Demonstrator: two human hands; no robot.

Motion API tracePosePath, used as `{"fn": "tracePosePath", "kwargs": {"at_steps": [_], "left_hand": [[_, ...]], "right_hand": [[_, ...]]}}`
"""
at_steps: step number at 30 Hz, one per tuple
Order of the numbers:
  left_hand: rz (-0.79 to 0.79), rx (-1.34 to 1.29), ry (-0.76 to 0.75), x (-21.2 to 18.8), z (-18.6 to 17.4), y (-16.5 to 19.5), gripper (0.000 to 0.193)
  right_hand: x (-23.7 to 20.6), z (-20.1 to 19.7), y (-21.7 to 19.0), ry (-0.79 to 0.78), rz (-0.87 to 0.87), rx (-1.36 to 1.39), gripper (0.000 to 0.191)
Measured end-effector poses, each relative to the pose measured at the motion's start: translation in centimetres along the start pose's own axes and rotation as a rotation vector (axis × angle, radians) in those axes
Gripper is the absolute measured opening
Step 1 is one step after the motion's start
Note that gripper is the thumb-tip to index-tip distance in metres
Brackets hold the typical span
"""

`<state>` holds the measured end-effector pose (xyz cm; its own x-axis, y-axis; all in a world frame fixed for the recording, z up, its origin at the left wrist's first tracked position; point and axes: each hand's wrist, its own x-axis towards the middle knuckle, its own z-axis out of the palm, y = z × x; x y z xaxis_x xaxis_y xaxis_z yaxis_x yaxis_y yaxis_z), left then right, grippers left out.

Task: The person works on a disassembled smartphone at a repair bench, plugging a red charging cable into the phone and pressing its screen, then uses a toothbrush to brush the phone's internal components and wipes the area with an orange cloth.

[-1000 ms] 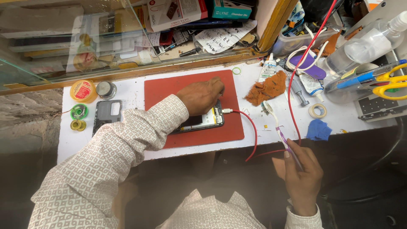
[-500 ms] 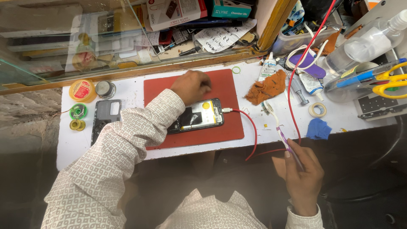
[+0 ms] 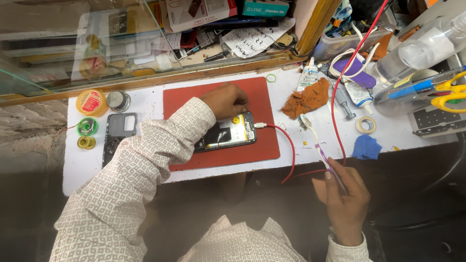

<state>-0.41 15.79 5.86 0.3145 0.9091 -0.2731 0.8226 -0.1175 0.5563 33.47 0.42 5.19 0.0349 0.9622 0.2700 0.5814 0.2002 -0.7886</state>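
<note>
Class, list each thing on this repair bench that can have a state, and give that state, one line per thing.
Phone: back cover off, insides showing, lying on the red mat.
Red cable: plugged into the phone's end.
Back cover: detached, lying on the white bench.
Left hand: fingertips on the phone's upper edge.
Right hand: gripping a toothbrush.
Scissors: look closed.

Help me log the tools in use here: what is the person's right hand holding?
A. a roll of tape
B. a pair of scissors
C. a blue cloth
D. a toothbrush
D: the right hand grips the handle of a toothbrush whose bristled head points up over the white table, while the scissors, tape roll and blue cloth lie untouched.
</note>
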Motion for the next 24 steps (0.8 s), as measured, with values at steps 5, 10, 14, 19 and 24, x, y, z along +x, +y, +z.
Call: {"fn": "tracePosePath", "kwargs": {"at_steps": [5, 10, 14, 19, 24], "left_hand": [[0.000, 0.057, 0.011, 0.2, 0.0, 0.5, 0.017], [-0.059, 0.054, 0.052, 0.2, 0.0, 1.3, 0.019], [-0.070, 0.042, 0.047, 0.5, 0.2, 1.3, 0.021], [-0.064, 0.125, 0.075, -0.1, 0.5, 0.0, 0.017], [-0.043, 0.130, 0.127, -1.1, 0.7, -0.8, 0.018]], "right_hand": [[0.1, -0.2, -0.5, -0.014, 0.012, 0.006, 0.031], [0.5, -0.4, -0.5, -0.014, -0.003, 0.009, 0.030], [0.2, -0.1, -0.3, -0.017, 0.007, 0.003, 0.030], [-0.2, 0.3, -0.1, 0.019, -0.005, 0.005, 0.030], [-0.4, 0.5, -0.3, 0.039, -0.039, -0.014, 0.030]]}}
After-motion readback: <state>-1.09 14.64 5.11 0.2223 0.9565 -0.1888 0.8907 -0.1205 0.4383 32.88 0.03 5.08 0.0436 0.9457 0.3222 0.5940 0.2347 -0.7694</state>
